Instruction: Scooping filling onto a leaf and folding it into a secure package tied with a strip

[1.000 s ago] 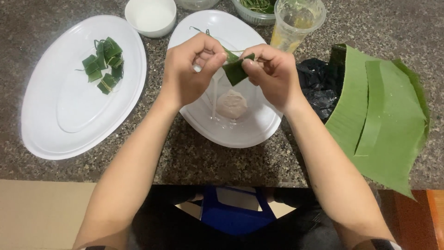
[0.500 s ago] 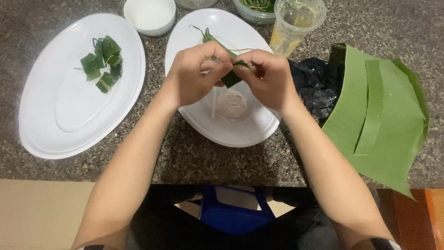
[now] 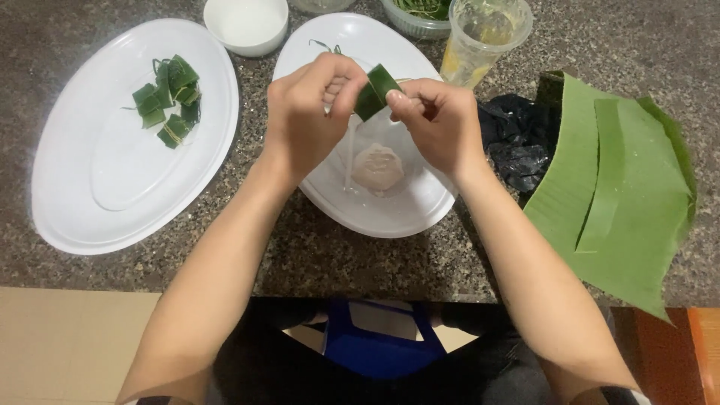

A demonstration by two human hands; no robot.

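My left hand and right hand both pinch the small folded green leaf parcel, fingers closed tight, above the white oval plate with its pale pink lump of paste. The parcel sits higher than a moment ago. Glossy tied parcels lie far left; a ribbed banana leaf lies right.

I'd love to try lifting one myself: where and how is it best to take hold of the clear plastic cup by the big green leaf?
Probably grip the clear plastic cup around its mid wall, from the near right side: it stands upright, open-topped, with a bowl close behind it.
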